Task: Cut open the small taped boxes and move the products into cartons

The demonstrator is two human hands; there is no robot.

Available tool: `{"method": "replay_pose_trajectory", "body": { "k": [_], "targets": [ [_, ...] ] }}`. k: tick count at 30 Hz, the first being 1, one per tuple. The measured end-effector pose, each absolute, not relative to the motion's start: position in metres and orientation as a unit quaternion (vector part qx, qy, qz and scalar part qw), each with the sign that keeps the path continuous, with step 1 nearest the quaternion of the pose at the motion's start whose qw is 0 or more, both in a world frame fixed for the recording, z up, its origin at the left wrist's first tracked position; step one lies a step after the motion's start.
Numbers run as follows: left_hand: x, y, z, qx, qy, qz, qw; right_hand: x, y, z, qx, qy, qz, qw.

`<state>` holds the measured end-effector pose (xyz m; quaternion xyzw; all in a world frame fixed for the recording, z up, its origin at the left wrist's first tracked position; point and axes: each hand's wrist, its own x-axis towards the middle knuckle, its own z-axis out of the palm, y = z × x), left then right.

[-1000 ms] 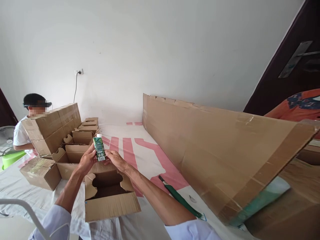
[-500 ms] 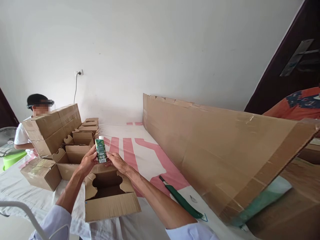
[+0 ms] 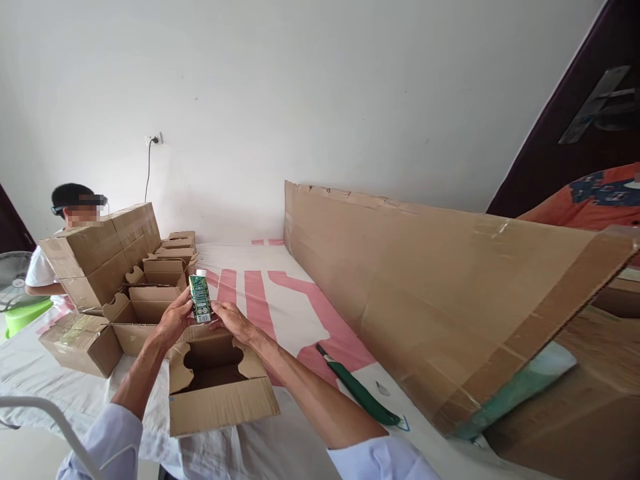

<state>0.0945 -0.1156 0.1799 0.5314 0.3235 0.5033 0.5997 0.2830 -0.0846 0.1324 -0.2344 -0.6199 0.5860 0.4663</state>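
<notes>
I hold a small green drink carton with a white cap upright between both hands, above the far edge of an open cardboard box. My left hand grips the carton's left side. On its lower right side rest the fingers of my right hand. The box below has its flaps up and its inside looks dark and bare.
Several cardboard boxes, some open, are stacked at the left, with another person behind them. A long flattened cardboard sheet runs along the right. A green utility knife lies on the white and pink cloth.
The carton has tilted from slightly leaning to nearly upright in my hands. The camera view has shifted a little; the hands stay over the open box.
</notes>
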Motion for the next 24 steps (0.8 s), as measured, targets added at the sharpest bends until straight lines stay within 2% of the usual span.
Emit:
{"method": "replay_pose_trajectory", "body": {
  "k": [12, 20, 24],
  "targets": [
    [0.101, -0.118, 0.180, 0.549, 0.343, 0.498, 0.577, 0.287, -0.089, 0.130, -0.219, -0.609, 0.600, 0.470],
    [0.063, -0.162, 0.164, 0.548, 0.498, 0.555, 0.380, 0.311, -0.101, 0.131, -0.185, -0.495, 0.642, 0.556],
    [0.047, -0.205, 0.153, 0.513, 0.525, 0.583, 0.347, 0.338, -0.100, 0.127, -0.204, -0.468, 0.619, 0.597]
  ]
}}
